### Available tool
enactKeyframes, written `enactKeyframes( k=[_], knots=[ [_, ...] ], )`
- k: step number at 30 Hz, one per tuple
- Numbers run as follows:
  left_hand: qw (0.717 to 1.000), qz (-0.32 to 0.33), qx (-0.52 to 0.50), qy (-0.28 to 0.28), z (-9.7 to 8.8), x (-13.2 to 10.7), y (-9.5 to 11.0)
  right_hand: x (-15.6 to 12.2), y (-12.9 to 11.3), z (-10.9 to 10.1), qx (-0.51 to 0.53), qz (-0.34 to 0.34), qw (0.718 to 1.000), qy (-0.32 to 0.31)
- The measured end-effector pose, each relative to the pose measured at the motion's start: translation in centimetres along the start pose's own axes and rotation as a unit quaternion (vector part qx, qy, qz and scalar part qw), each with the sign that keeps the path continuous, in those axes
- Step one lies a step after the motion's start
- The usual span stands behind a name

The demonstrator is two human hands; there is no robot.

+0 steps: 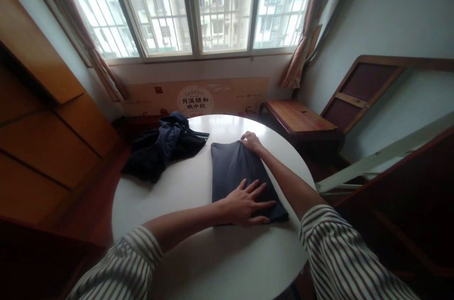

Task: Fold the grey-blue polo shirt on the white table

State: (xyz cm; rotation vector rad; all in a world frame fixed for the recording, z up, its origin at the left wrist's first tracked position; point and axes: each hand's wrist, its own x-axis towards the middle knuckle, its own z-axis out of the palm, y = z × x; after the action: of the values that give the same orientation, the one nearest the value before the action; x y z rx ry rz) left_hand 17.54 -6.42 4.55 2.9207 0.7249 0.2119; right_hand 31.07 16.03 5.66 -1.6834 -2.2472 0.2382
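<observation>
A dark grey-blue folded garment point(234, 167) lies flat on the white round table point(170, 210); its exact kind does not show. Across its near part rests my left hand point(244, 203), fingers spread and palm down on the cloth. My right hand point(252, 142) is at the far edge, thumb and fingers pinching the fabric there, which looks slightly drawn up. To the left, a crumpled heap of black and navy clothes point(165, 146) sits apart from both hands, partly over the table's edge.
Beyond the table's right side stands a wooden bench point(300, 115). A folded metal-legged dark panel point(400, 205) leans close on the right. Wooden cabinets point(42, 115) line the left wall. A printed cardboard box point(227, 94) stands under the barred window.
</observation>
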Motion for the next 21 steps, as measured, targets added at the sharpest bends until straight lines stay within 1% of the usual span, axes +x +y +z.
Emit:
enactKeyframes(
  k=[2,4,6,7,8,10,12,13,15,17,19,21],
  knots=[
    [1.0,0.016,0.001,-0.007,-0.1,-0.1,0.8,-0.2,-0.6,-0.5,-0.022,-0.004,1.0,0.003],
    [0.999,0.04,-0.013,-0.007,-0.4,-0.2,1.1,-0.9,-1.7,-1.0,-0.039,-0.028,0.999,0.009],
    [0.998,0.049,-0.043,0.005,-1.2,-0.4,0.6,-2.1,-2.9,-1.4,-0.047,-0.068,0.996,0.017],
    [0.998,0.036,-0.054,0.017,-1.7,-0.6,-0.1,-3.0,-3.5,-1.4,-0.047,-0.091,0.995,0.016],
    [0.998,0.008,-0.056,0.031,-2.3,-0.8,-1.0,-4.0,-3.9,-1.3,-0.045,-0.112,0.993,0.01],
    [0.994,-0.082,-0.025,0.064,-3.5,-1.1,-3.6,-6.5,-4.2,-0.7,-0.039,-0.148,0.988,-0.012],
    [0.982,-0.164,0.025,0.085,-4.5,-1.2,-6.6,-9.2,-3.8,0.3,-0.041,-0.173,0.983,-0.034],
    [0.979,-0.182,0.041,0.087,-4.6,-1.2,-8.1,-10.5,-3.4,0.8,-0.046,-0.182,0.981,-0.04],
    [0.98,-0.181,0.052,0.068,-4.4,-1.0,-10.7,-12.7,-2.4,1.6,-0.06,-0.189,0.979,-0.04],
    [0.983,-0.178,0.046,0.017,-3.6,-0.8,-12.5,-14.4,-1.4,1.9,-0.072,-0.18,0.98,-0.036],
    [0.977,-0.209,0.04,-0.031,-2.6,-0.9,-13.6,-15.9,-0.4,1.8,-0.078,-0.163,0.983,-0.039],
    [0.968,-0.243,0.038,-0.054,-1.9,-1.2,-14.2,-17.6,0.5,1.5,-0.079,-0.15,0.985,-0.038]
  ],
)
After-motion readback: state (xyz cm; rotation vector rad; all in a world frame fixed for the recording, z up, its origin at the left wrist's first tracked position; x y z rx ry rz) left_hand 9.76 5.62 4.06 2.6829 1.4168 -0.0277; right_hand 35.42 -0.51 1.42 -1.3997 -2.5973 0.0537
